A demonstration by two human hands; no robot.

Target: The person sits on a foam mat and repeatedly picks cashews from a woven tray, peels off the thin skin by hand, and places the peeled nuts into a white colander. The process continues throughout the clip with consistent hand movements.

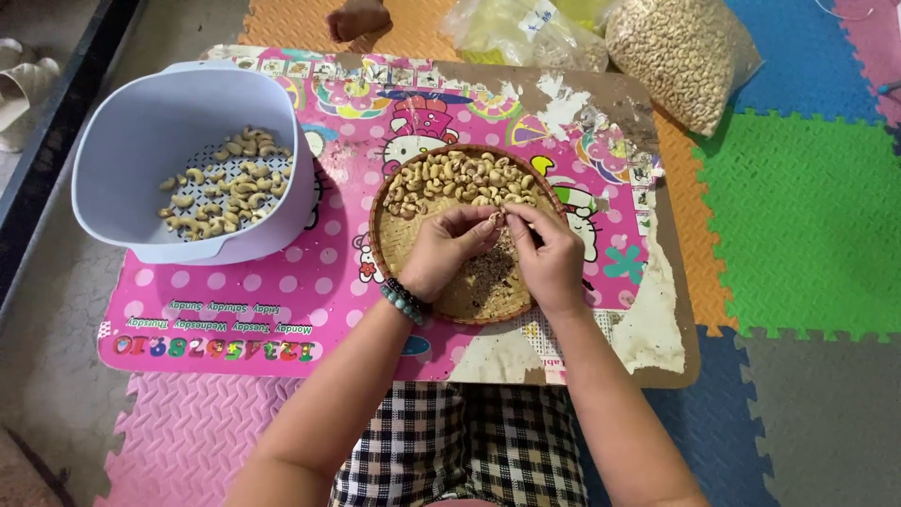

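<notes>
A round woven tray [389, 246] lies on a low pink cartoon-print table [310, 300], with several cashew nuts [450, 178] heaped at its far side and brown skin flakes [488, 277] near the middle. Both hands meet over the tray. My left hand [446, 249], with a bead bracelet at the wrist, and my right hand [549, 253] together pinch one cashew nut [496, 218] between their fingertips.
A pale blue perforated basket [122, 141] with peeled cashews [230, 183] sits on the table's left. A clear bag of cashews [680, 52] and a crumpled plastic bag [521, 33] lie behind. Coloured foam mats [807, 216] cover the floor. Sandals [21, 89] rest at far left.
</notes>
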